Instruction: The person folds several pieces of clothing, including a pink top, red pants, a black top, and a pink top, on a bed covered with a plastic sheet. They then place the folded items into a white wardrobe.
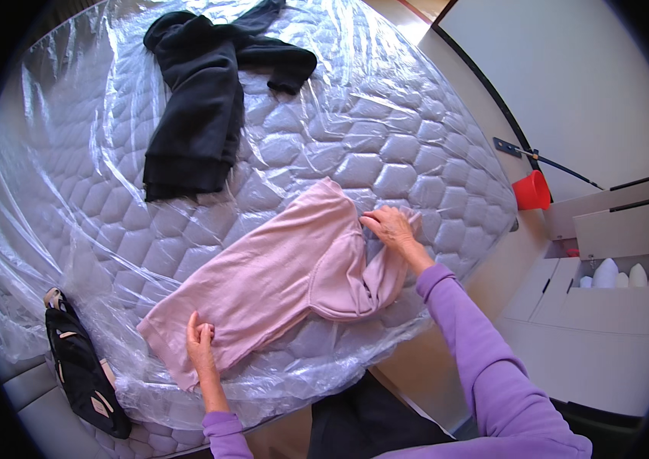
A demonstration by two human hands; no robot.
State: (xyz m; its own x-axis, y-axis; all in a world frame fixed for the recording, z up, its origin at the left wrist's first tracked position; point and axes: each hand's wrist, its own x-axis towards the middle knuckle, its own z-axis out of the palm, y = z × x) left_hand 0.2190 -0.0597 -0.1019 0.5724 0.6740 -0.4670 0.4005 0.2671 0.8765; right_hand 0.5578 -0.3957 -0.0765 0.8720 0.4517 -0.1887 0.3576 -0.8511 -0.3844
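Note:
A pink hoodie [263, 275], folded lengthwise, lies slantwise on a plastic-covered mattress [385, 168]. Its hood-like end is bunched at the right, and its straight hem is at the lower left. Near that hem my left hand [200, 344] rests on the cloth, index finger stretched out and thumb apart from it. My right hand [393, 228] is at the upper right end of the garment, fingers bent and closed on a fold of the pink cloth. Farther off lies a black hooded sweatshirt [198, 107], folded, with one sleeve out to the right.
A black sling bag [83, 367] lies at the mattress's left front edge. Beyond the right edge are a red bin [531, 191] and a white cabinet [592, 306] with an open compartment holding white pointed objects [606, 273]. Loose clear plastic [56, 260] wrinkles across the left side.

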